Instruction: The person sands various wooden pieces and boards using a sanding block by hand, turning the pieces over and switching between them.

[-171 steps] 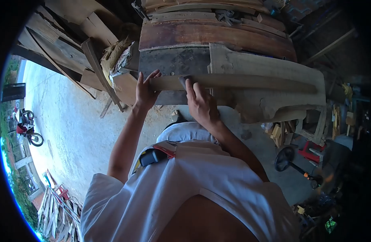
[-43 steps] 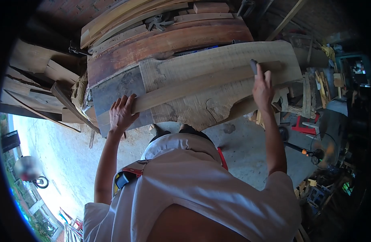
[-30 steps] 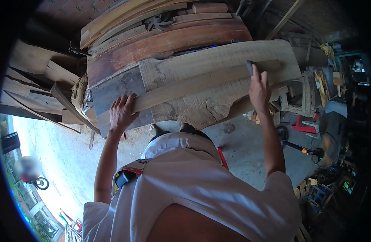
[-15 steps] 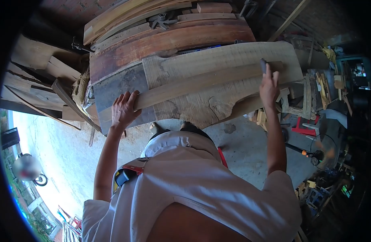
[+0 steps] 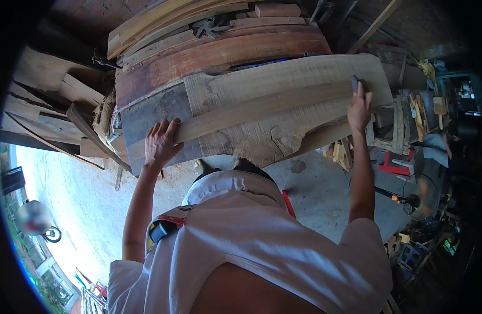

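Observation:
A long, narrow wooden strip (image 5: 262,111) lies slantwise across a wide, pale board (image 5: 246,131) with a ragged near edge. My left hand (image 5: 161,144) grips the strip near its left end, fingers bent over it above a dark grey surface (image 5: 157,107). Towards the other end, my right hand (image 5: 359,112) is closed around a small dark grey flat tool (image 5: 354,83), with a finger stretched along it. The tool's tip rests at or just over the strip's right end; its exact kind and whether it touches cannot be made out.
Behind the pale board lie reddish planks (image 5: 225,55) and a spoked metal part (image 5: 210,27). Offcuts and boards (image 5: 47,73) lean at left. A red stool (image 5: 397,165) and a fan-like machine (image 5: 416,201) stand on the floor at right. A tape measure (image 5: 160,230) hangs at my waist.
My right hand has moved a little to the right with the dark tool, towards the strip's far end. My left hand and the strip stay in place.

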Available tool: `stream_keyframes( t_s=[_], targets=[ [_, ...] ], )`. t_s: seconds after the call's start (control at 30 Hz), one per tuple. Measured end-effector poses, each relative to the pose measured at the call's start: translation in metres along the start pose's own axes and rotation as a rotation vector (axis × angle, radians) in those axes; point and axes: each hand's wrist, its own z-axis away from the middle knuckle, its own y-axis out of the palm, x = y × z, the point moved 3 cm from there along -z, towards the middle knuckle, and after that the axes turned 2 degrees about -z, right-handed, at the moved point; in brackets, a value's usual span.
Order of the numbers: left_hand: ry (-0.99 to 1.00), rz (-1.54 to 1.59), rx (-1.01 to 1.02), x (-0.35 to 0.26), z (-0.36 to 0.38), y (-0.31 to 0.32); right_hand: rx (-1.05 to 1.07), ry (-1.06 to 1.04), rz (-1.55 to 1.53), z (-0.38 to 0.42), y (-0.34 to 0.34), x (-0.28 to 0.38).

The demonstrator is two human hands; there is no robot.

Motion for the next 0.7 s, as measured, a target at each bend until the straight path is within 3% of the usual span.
stream_keyframes(
  t_s=[0.1, 0.17, 0.2, 0.3, 0.37, 0.5, 0.6, 0.7],
  targets=[
    [-0.002, -0.001, -0.009, -0.001, 0.000, 0.000, -0.010, 0.157, 0.029, -0.024, 0.022, -0.051],
    [-0.014, 0.000, -0.010, 0.001, -0.003, 0.000, -0.105, 0.016, -0.040, -0.008, 0.024, -0.022],
    [-0.012, 0.003, -0.007, 0.001, -0.003, 0.000, -0.049, 0.003, -0.066, 0.012, 0.010, 0.018],
    [-0.019, 0.012, 0.004, 0.000, 0.000, 0.000, 0.081, -0.292, -0.221, 0.072, -0.004, 0.091],
    [-0.012, 0.013, 0.008, 0.001, -0.002, -0.001, 0.099, -0.371, -0.129, 0.069, -0.008, 0.091],
    [0.010, 0.006, -0.004, -0.001, -0.001, -0.001, -0.060, -0.067, -0.020, -0.004, 0.012, -0.014],
    [0.011, -0.011, -0.011, 0.000, -0.001, 0.000, -0.103, 0.075, 0.026, -0.012, 0.016, -0.035],
    [0.001, -0.005, -0.018, 0.001, -0.001, 0.000, -0.056, -0.105, -0.111, 0.037, 0.005, 0.038]
  ],
)
